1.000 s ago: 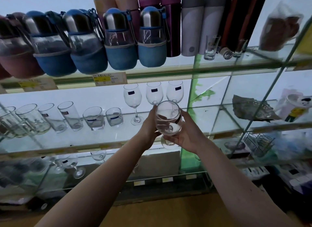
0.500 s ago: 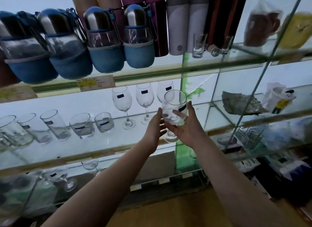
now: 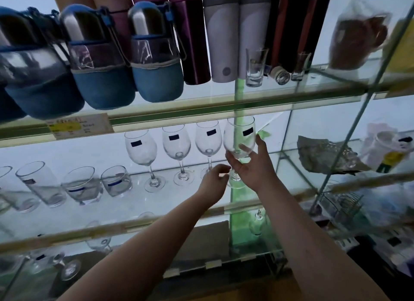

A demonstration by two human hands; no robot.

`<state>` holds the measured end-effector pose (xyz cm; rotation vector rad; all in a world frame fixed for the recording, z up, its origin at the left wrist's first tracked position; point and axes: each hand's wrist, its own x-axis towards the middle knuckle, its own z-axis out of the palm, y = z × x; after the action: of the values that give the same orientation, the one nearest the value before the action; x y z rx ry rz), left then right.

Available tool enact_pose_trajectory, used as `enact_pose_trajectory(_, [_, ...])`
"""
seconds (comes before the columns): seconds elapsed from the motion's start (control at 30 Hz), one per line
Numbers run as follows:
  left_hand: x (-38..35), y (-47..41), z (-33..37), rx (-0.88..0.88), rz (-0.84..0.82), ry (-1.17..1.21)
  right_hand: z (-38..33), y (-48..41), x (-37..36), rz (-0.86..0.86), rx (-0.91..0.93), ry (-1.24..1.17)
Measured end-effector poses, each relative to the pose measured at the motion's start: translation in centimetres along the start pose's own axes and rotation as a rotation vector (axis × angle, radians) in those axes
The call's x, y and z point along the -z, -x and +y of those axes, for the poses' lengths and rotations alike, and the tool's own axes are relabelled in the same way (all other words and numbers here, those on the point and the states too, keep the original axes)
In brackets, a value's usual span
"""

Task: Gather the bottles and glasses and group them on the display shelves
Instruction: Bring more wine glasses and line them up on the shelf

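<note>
Three wine glasses (image 3: 177, 144) are standing in a row on the middle shelf (image 3: 139, 202), and a fourth wine glass (image 3: 239, 135) is hanging upright just beside the rightmost one, stem pointing straight down. The right hand (image 3: 253, 166) is cupping its bowl from below, the grip wrapping round the glass, while the left hand (image 3: 212, 184), nearer the foot, is curling loosely by the stem; whether it is touching I cannot tell. Judging by this, the foot is lying directly below the grip, so a straight lowering should be seating it.
</note>
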<state>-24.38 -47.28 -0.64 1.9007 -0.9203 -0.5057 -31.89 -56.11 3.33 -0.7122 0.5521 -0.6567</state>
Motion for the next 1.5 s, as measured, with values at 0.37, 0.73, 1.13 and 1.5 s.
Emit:
enact_pose_trajectory(0.37, [-3.7, -4.2, -3.7, -0.206, -0.148, -0.626, 1.6, -6.5, 3.4, 0.008, 0.34, 0.585])
enact_pose_trajectory(0.73, [-4.5, -5.1, -4.4, -0.166, -0.183, -0.731, 2.4, -9.3, 3.1, -0.048, 0.259, 0.424])
enact_pose_trajectory(1.13, [-4.0, -5.2, -5.1, -0.205, -0.232, -0.874, 2.5, -9.5, 1.6, -0.04, -0.062, -0.253])
enact_pose_trajectory(1.5, [-3.9, -5.5, -4.5, -0.169, -0.276, -0.857, 1.8, -9.1, 1.8, -0.044, -0.173, -0.265])
